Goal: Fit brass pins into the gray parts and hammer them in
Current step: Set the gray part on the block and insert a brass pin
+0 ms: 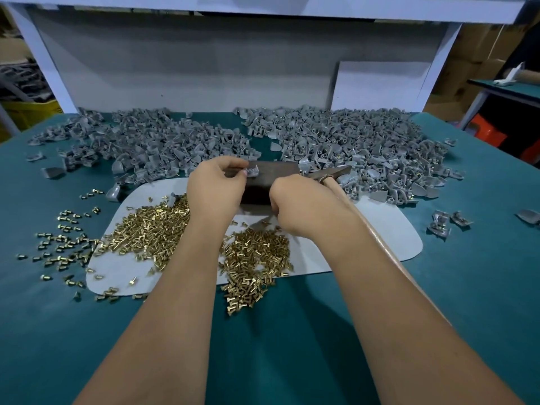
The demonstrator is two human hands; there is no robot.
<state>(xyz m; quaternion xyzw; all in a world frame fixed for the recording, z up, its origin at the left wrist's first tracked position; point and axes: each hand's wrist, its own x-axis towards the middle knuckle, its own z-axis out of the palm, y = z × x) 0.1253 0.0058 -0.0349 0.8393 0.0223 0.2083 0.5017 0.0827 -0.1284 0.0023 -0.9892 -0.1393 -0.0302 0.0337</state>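
Pinching a gray part (253, 171) on the block (263, 182), left hand (217, 187); pin apparently hidden.

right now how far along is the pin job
Done: brass glints among the right gray heap, so those look pinned. In hand: the left hand pinches one gray part on the dark block; the right hand grips the hammer. Left: the left gray heap and loose brass pins.

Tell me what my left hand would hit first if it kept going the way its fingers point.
Probably the gray part on the dark block: the left hand fingertips pinch it already. Beyond it sits the hammer head, though depth is unclear.
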